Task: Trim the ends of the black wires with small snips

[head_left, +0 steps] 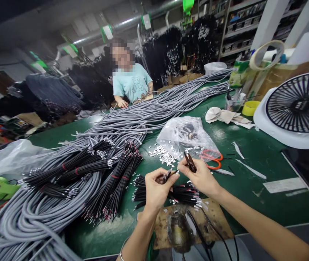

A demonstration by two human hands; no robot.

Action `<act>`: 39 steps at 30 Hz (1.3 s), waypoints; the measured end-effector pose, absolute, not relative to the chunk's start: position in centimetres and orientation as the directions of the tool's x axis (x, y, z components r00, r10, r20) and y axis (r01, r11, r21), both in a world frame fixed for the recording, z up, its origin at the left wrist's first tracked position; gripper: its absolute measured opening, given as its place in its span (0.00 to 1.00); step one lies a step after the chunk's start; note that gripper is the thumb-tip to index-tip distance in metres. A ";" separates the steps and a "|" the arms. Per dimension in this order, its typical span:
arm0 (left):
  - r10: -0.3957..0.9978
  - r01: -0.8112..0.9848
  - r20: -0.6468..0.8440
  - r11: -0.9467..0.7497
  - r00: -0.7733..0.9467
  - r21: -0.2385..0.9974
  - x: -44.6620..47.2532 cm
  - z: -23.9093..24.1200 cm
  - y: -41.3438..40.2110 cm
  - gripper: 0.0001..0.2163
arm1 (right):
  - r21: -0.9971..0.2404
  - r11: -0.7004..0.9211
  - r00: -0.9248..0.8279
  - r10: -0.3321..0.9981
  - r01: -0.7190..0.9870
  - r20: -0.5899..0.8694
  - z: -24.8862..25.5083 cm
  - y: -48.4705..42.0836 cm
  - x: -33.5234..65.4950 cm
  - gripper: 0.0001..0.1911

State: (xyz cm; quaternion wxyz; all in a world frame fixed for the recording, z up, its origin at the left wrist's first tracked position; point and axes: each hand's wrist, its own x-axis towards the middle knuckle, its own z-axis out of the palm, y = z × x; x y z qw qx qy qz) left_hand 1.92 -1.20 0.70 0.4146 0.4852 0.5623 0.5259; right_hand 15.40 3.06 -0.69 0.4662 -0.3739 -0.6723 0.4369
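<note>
My left hand (158, 186) is closed around short black wires (167, 176), whose ends stick up between the fingers. Close beside it, my right hand (199, 177) grips a dark brown two-pronged hand tool (189, 162), its prongs pointing up. The right thumb and finger meet at a small white tip by the left fingertips; what they pinch there is too small to make out. Under both hands lies a bundle of short black wires (185, 194) with pale and red ends. Small white pieces (163, 155) are scattered just beyond the hands.
Long grey cables (89, 145) run across the green table, with tied black wire bundles (116, 177) on top. Orange-handled scissors (214, 159) lie by a clear plastic bag (187, 132). A fan (301, 105) stands right; a wooden board (219, 221) is nearest me. Another person (132, 85) sits opposite.
</note>
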 end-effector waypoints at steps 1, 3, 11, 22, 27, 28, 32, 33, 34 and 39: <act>0.976 0.106 0.056 -0.035 -0.208 0.994 1.9 0.5 -1.2 0.10 | -0.940 0.331 -0.285 0.912 0.089 0.294 -0.7 3.0 15.3 0.09; 0.961 0.105 0.077 -0.050 -0.265 0.993 1.9 0.1 -1.1 0.11 | -0.940 0.328 -0.285 0.914 0.094 0.290 -0.7 2.7 15.1 0.10; 0.988 0.183 -0.003 0.032 -0.152 0.983 1.5 0.5 -0.6 0.15 | -0.905 0.390 -0.179 0.915 0.171 0.360 -0.1 2.7 15.7 0.07; 0.991 0.102 -0.022 0.036 -0.135 0.994 1.9 0.7 -1.1 0.11 | -0.921 0.363 -0.252 0.913 0.139 0.321 -0.2 3.4 15.7 0.11; 0.980 0.095 0.058 -0.041 -0.192 0.995 1.9 1.3 -1.5 0.10 | -0.880 0.464 -0.239 0.870 0.103 0.431 0.6 2.7 15.8 0.11; 0.977 0.094 0.069 -0.051 -0.202 0.994 1.9 1.3 -1.5 0.10 | -0.869 0.485 -0.240 0.859 0.099 0.452 0.8 2.5 15.8 0.10; 0.971 0.108 0.084 -0.061 -0.222 0.992 1.7 1.2 -1.6 0.11 | -0.838 0.538 -0.256 0.825 0.088 0.503 1.0 2.0 15.9 0.10; 0.972 0.115 0.086 -0.061 -0.220 0.991 1.7 1.2 -1.6 0.11 | -0.831 0.550 -0.260 0.818 0.089 0.513 1.0 2.0 15.9 0.10; 0.972 0.123 0.090 -0.064 -0.219 0.990 1.6 1.1 -1.7 0.12 | -0.823 0.560 -0.265 0.811 0.091 0.522 1.0 1.9 15.9 0.10; 0.965 0.144 0.114 -0.081 -0.237 0.986 1.4 0.5 -1.6 0.14 | -0.800 0.584 -0.298 0.795 0.140 0.528 0.9 1.8 15.8 0.12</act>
